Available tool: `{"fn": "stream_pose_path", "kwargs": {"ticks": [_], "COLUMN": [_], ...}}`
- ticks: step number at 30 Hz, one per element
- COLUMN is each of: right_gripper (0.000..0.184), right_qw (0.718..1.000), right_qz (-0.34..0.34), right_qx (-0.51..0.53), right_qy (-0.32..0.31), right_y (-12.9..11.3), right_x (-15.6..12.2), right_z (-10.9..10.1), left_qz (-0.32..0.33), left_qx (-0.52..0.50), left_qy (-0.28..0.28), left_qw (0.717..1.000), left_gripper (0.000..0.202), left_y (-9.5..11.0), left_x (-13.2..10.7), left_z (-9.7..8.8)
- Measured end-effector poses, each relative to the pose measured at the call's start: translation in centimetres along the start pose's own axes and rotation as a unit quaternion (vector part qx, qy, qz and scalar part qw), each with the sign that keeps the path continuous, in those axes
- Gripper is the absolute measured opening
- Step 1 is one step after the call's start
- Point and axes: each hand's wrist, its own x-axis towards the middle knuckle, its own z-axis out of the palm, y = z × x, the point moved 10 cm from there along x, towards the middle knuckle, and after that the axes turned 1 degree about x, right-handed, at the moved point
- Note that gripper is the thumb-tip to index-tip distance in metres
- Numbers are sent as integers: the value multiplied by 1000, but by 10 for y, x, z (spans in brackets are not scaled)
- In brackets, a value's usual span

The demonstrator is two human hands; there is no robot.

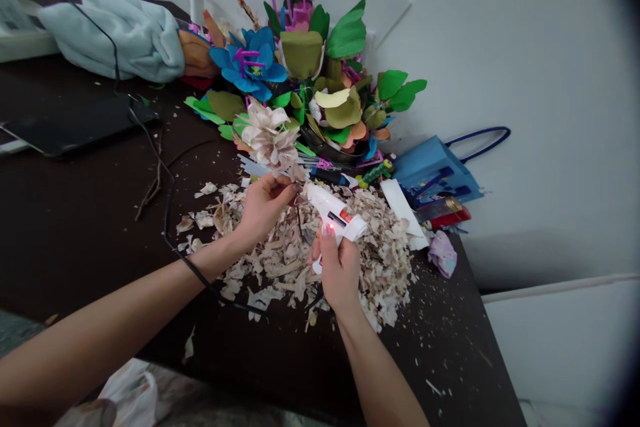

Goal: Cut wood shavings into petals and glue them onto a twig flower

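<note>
One white glue gun (333, 208) is gripped in the right hand (341, 267), its nozzle (309, 189) just beside the left hand (267, 203), by which one pale flower (273, 137) is pinched from below; one blue flower (250, 77) and one blue bag (430, 167) are seen beyond one scrap heap (383, 247).

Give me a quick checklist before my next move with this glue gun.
1. Glue gun gripped in the right hand: ok.
2. Red light on the gun glowing: ok.
3. Pale flower steadied by the left hand: ok, held near its base.
4. Black cord clear of the left forearm: not ok, it crosses it.
5. Dried scraps cleared from beneath the hands: not ok.
6. Glue at the nozzle: cannot tell.
</note>
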Motion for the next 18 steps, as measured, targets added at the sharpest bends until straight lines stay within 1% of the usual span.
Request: {"fn": "stream_pose_path", "kwargs": {"ticks": [7,13,18], "right_gripper": [31,36,35], "right_qw": [1000,1000,1000], "right_qz": [-12,-7,-7], "right_qx": [6,8,-1], "right_qy": [-4,1,-7], "right_y": [-3,3,2], "right_x": [-2,1,0], "right_z": [0,1,0], "left_qz": [-9,-3,1], "left_qx": [3,-1,2], "left_qy": [-1,-6,-7], "left_qw": [1000,1000,1000], "left_gripper": [18,21,22], "left_y": [-1,-1,-1], "left_x": [-1,-1,0], "left_z": [0,2,2]}}
